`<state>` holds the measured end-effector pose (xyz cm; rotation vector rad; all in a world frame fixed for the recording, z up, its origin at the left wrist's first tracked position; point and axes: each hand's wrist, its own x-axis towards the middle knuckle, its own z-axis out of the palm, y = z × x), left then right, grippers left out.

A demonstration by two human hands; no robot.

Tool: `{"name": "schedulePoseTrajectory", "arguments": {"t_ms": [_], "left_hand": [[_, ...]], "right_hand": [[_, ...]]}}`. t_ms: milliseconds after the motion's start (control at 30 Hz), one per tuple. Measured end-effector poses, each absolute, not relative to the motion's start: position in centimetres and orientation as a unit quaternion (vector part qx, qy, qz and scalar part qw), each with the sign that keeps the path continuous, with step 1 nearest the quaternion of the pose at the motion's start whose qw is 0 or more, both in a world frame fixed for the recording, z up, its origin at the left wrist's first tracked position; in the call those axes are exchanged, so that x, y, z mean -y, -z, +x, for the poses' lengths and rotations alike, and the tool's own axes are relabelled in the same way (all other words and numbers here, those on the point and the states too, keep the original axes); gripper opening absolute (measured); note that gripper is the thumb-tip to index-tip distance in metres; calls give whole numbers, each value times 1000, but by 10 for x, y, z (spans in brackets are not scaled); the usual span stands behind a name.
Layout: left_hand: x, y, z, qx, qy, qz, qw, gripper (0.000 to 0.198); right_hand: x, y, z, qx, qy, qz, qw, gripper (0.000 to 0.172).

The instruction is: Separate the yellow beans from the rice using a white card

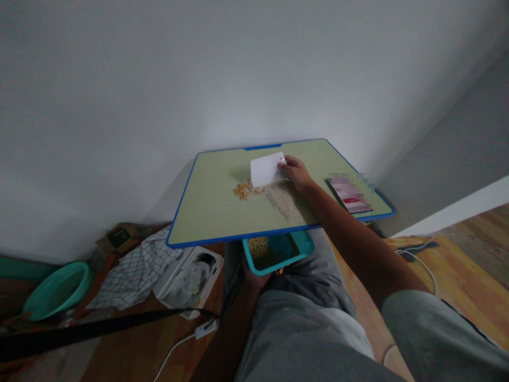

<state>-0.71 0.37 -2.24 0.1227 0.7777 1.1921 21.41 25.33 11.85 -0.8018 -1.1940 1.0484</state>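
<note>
My right hand point(295, 174) pinches a white rectangular plastic scraper point(267, 170) upright on a small green-topped, blue-edged board point(207, 212). The scraper stands between a patch of soybeans point(244, 190) and a spread of rice grains point(284, 201), and its lower edge touches the board. Below the board's near edge, my left hand point(252, 278) holds a shallow teal tray point(306, 249), part of which the board hides. Soybeans point(259, 252) lie heaped in the tray's left side. A phone point(350, 196) with a pixelated screen rests at the board's right.
My grey-trousered legs lie under the board. At the left on the floor are a teal basin point(58, 292), a checked cloth point(135, 270), a white box point(191, 278), a black strap point(79, 331) and a white plug socket point(205, 329). White walls stand behind.
</note>
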Motion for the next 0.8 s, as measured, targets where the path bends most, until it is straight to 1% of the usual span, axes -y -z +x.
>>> {"name": "schedulePoseTrajectory", "arguments": {"t_ms": [100, 200, 300, 567, 733, 800], "left_hand": [[-2, 21, -7, -344, -548, 25, 762, 45], [-2, 16, -5, -324, -541, 4, 776, 52], [-3, 12, -4, -312, -534, -5, 786, 52], [0, 3, -5, -313, -548, 1, 776, 46], [-2, 10, -4, -335, -544, 14, 769, 45], [-1, 6, -3, -341, -545, 37, 765, 44]], "right_hand": [[-252, -120, 215, 520, -456, -353, 631, 61], [-249, -123, 214, 519, -458, -352, 630, 60], [-247, -124, 213, 522, -467, -350, 622, 61], [-246, -126, 212, 517, -458, -363, 625, 60], [-242, -128, 211, 535, -465, -360, 606, 58], [-241, -128, 211, 538, -468, -361, 601, 59]]}}
